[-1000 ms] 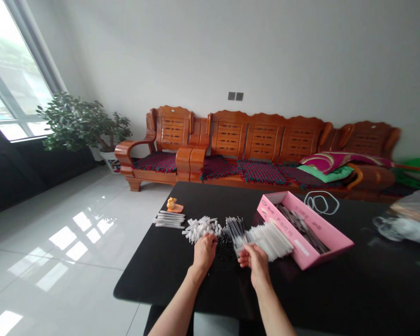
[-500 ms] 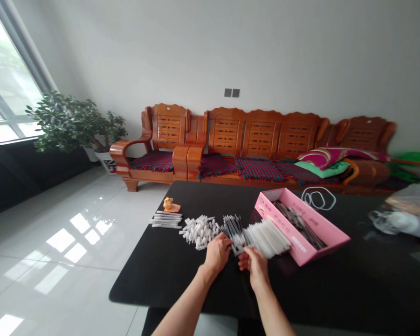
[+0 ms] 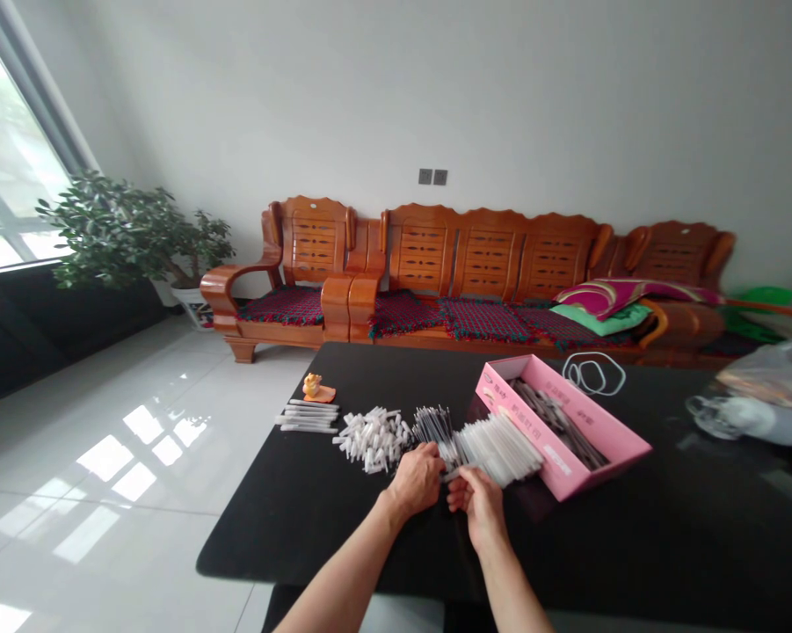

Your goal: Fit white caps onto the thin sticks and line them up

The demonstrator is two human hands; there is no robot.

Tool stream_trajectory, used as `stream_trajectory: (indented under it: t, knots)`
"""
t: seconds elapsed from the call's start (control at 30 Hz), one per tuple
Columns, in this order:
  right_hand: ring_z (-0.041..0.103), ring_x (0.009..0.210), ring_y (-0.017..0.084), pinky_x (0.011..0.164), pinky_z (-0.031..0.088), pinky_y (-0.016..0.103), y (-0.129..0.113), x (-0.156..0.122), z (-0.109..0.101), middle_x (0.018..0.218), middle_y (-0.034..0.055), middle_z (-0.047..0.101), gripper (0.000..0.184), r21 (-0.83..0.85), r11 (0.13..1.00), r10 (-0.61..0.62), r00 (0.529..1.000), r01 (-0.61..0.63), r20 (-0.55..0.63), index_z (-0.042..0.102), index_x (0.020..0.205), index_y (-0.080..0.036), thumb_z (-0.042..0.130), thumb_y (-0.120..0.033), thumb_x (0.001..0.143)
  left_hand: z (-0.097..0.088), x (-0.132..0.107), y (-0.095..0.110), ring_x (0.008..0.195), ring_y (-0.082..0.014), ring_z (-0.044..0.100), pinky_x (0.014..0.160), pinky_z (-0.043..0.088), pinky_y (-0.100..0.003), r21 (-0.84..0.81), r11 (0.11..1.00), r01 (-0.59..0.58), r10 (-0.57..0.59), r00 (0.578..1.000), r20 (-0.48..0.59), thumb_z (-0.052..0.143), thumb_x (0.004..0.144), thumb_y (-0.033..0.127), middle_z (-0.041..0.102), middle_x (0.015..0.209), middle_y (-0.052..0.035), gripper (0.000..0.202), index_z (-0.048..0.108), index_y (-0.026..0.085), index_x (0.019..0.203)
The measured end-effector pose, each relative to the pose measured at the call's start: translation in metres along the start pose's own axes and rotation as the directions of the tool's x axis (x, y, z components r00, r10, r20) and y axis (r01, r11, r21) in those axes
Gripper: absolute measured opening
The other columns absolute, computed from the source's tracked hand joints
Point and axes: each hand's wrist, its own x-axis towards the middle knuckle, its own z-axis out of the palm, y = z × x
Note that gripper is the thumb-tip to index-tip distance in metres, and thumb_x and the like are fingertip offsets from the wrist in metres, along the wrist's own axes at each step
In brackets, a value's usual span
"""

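Note:
My left hand (image 3: pixel 418 477) and my right hand (image 3: pixel 478 501) meet over the black table (image 3: pixel 633 536), fingers curled. Between the two hands runs a thin clear pen tube (image 3: pixel 457 473), pinched by both. Just beyond them lie a fan of dark pen refills (image 3: pixel 433 423), a pile of clear tubes (image 3: pixel 501 444) and a heap of small white caps (image 3: pixel 373 437). The small dark pieces near my left hand are hidden under it.
A pink box (image 3: pixel 560 426) with dark pens stands to the right. Several finished white pens (image 3: pixel 308 415) and an orange figurine (image 3: pixel 315 387) lie at the left. White rings (image 3: pixel 593 373) and a plastic bag (image 3: pixel 758 396) sit far right. A wooden sofa (image 3: pixel 488 281) stands behind.
My left hand has moved right from the white caps toward my right hand, and both now pinch a tube. The camera has shifted slightly.

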Motion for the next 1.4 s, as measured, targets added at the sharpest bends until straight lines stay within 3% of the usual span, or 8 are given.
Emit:
stream_trajectory:
  t: [0.5,0.67,0.77,0.87,0.97,1.03,1.17,1.4]
  knots:
    - [0.056,0.034,0.015,0.030,0.041,0.022,-0.002,-0.001,0.001,0.045,0.0000,0.061,0.030,-0.007,1.000,0.005,1.000,-0.006,-0.003,0.056,0.065,-0.017,0.075,-0.040,0.059,-0.007,0.000,-0.005,0.080,-0.0161,0.057,0.076,0.045,-0.024,-0.045,0.992,-0.118,0.115,0.991,-0.061,0.044,0.087,0.011,0.061,0.087,-0.0057,0.022,0.063,0.017,0.080]
    - [0.056,0.034,0.015,0.031,0.042,0.022,-0.002,-0.001,0.000,0.046,0.0005,0.062,0.028,0.003,1.000,0.006,1.000,-0.006,0.008,0.058,0.066,-0.017,0.073,-0.040,0.060,-0.016,-0.005,-0.002,0.080,-0.0154,0.059,0.073,0.045,-0.023,-0.136,0.989,-0.055,0.023,0.974,-0.224,0.042,0.091,0.016,0.062,0.086,-0.0053,0.023,0.065,0.020,0.087]
    - [0.058,0.037,0.016,0.032,0.043,0.022,-0.005,-0.001,0.002,0.047,0.0007,0.063,0.026,0.024,1.000,0.017,0.999,-0.017,0.028,0.059,0.067,-0.016,0.074,-0.037,0.061,-0.031,-0.011,-0.001,0.080,-0.0146,0.060,0.076,0.046,-0.023,-0.328,0.945,0.012,-0.161,0.888,-0.431,0.044,0.091,0.021,0.064,0.088,-0.0052,0.021,0.065,0.020,0.090]
    - [0.063,0.043,0.017,0.036,0.047,0.023,-0.015,-0.003,0.011,0.052,0.0020,0.067,0.025,0.080,0.997,0.005,0.997,-0.011,0.076,0.060,0.068,-0.016,0.076,-0.034,0.062,-0.045,-0.017,-0.005,0.075,-0.0146,0.062,0.073,0.050,-0.025,-0.640,0.768,-0.002,-0.449,0.712,-0.540,0.053,0.086,0.027,0.066,0.083,-0.0044,0.013,0.063,0.019,0.088]
    - [0.065,0.048,0.018,0.041,0.051,0.025,-0.027,-0.005,0.024,0.057,0.0040,0.070,0.022,0.189,0.982,-0.004,0.994,-0.016,0.107,0.064,0.071,-0.015,0.077,-0.029,0.060,-0.053,-0.023,-0.013,0.069,-0.0153,0.064,0.063,0.053,-0.025,-0.892,0.412,-0.188,-0.698,0.564,-0.441,0.065,0.077,0.032,0.066,0.077,-0.0036,0.018,0.061,0.016,0.085]
    - [0.066,0.049,0.018,0.044,0.053,0.025,-0.032,-0.004,0.031,0.058,0.0052,0.071,0.020,0.261,0.965,0.009,0.995,-0.036,0.104,0.066,0.071,-0.013,0.077,-0.025,0.058,-0.055,-0.027,-0.019,0.068,-0.0155,0.066,0.061,0.054,-0.025,-0.934,0.187,-0.304,-0.796,0.511,-0.325,0.073,0.070,0.032,0.067,0.078,-0.0041,0.025,0.061,0.015,0.084]
    - [0.068,0.053,0.017,0.050,0.056,0.025,-0.035,-0.003,0.038,0.060,0.0070,0.072,0.013,0.333,0.939,0.050,0.993,-0.084,0.111,0.068,0.069,-0.011,0.074,-0.019,0.060,-0.053,-0.035,-0.027,0.066,-0.0138,0.067,0.061,0.054,-0.022,-0.921,-0.053,-0.386,-0.868,0.474,-0.149,0.082,0.060,0.025,0.069,0.079,-0.0052,0.033,0.062,0.013,0.084]
    - [0.071,0.061,0.019,0.057,0.059,0.028,-0.036,-0.006,0.044,0.067,0.0097,0.074,0.011,0.350,0.932,0.043,0.989,-0.090,0.141,0.071,0.074,-0.010,0.073,-0.017,0.065,-0.049,-0.037,-0.022,0.064,-0.0139,0.068,0.058,0.054,-0.021,-0.898,-0.128,-0.422,-0.867,0.487,-0.105,0.084,0.057,0.021,0.068,0.077,-0.0046,0.033,0.063,0.013,0.081]
